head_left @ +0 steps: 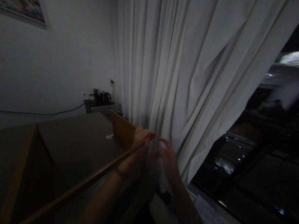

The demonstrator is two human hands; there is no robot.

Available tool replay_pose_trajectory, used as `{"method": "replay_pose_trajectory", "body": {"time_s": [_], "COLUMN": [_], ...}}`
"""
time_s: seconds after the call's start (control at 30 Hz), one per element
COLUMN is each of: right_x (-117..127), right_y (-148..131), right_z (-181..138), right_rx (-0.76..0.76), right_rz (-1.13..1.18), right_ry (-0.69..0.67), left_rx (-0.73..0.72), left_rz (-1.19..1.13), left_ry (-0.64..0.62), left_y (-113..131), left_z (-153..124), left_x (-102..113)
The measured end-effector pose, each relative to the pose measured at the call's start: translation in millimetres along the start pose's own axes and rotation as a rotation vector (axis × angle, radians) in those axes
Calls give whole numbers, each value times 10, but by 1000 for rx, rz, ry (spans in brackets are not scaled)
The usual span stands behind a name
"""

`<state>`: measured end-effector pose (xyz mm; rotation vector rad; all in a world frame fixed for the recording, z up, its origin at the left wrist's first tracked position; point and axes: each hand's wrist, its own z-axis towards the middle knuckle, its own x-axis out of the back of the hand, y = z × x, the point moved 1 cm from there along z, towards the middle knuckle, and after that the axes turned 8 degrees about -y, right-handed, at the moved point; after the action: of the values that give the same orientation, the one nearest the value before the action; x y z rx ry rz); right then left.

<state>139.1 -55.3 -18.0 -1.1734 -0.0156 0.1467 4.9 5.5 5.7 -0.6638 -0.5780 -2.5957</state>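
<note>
My left hand [140, 139] is curled over the far corner of a wooden panel edge [98, 175], fingers wrapped on its rim next to the white curtain [187, 77]. My right hand [167, 154] hovers just right of it with fingers apart and slightly bent, touching or nearly touching the curtain folds. The curtain hangs in long pleats and is pulled aside at the right, showing a dark window [257, 149] with night lights. A thin bracelet sits on my left wrist.
A brown desk or cabinet top [77, 140] with raised wooden sides fills the lower left. Behind it a small table [99, 105] carries a dark kettle [104, 97] and jars. A cable runs along the white wall; a framed picture [23, 11] hangs top left.
</note>
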Motion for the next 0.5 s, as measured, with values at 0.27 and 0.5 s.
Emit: {"method": "replay_pose_trajectory", "body": {"time_s": [0.27, 0.5], "right_x": [3, 100], "right_y": [80, 4], "right_z": [63, -19], "right_rx": [-90, 364], "right_rz": [302, -476], "right_ry": [-57, 19], "left_rx": [5, 31], "left_rz": [8, 2], "left_ry": [-8, -15], "left_y": [-39, -55], "left_z": [-8, 1], "left_x": [-22, -45]}}
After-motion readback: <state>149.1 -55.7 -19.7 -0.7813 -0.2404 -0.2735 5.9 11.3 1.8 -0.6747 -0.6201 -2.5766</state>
